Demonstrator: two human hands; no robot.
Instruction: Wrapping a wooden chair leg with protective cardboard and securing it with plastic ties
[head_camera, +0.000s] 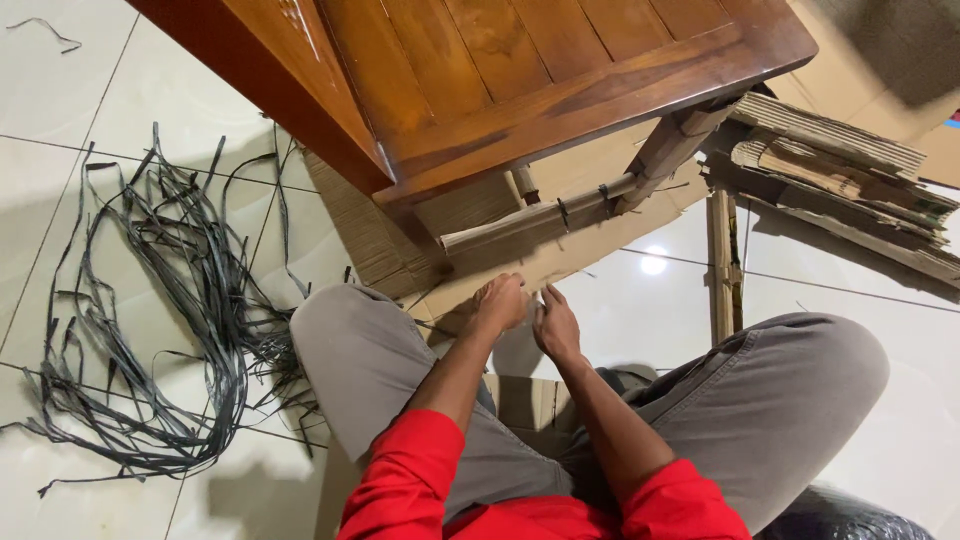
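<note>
I sit on the floor in grey trousers and red sleeves, under a brown wooden chair (520, 80). My left hand (500, 303) is curled with its fingers closed at the lower edge of a sheet of cardboard wrapping (520, 262). My right hand (556, 322) is close beside it with fingers bent, touching the same edge. What the fingers pinch is too small to tell. A cardboard-wrapped chair rail (545, 212), tied with dark straps, runs just above both hands.
A loose tangle of black plastic straps (170, 330) lies on the white tiled floor at the left. Stacked corrugated cardboard pieces (840, 165) lie at the right, with a wrapped chair leg (722, 262) standing near my right knee.
</note>
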